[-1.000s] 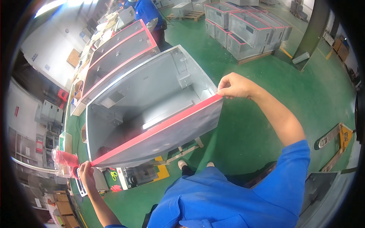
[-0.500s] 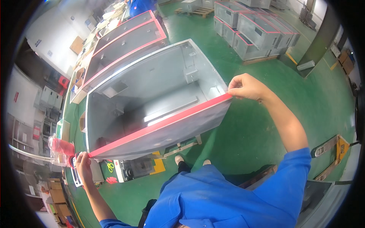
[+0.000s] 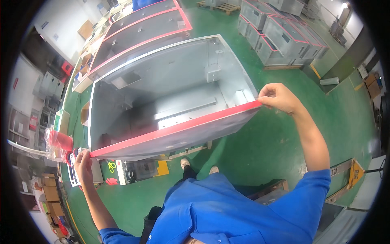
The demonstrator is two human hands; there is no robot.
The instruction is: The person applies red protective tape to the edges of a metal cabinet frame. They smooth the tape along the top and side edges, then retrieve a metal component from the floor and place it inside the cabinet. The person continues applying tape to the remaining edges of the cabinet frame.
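A large grey metal cabinet box stands in front of me with its open side up. Along its near rim runs a strip of red tape, stretched from corner to corner. At the left end, the fingers of my left hand are closed on the tape. My right hand pinches the other end at the right corner, thumb against forefinger. The other rims of this box are bare metal. Inside, small brackets and a light-coloured panel show.
More grey boxes with red-edged rims line up beyond mine, and others are stacked on a pallet. A wrapped red roll stands at left, near yellow-green scissors and red gloves. A pallet jack is at right.
The view has shifted slightly, so the box sits a little higher. Both hands keep their pinch at the two ends of the tape, which still lies along the near rim.
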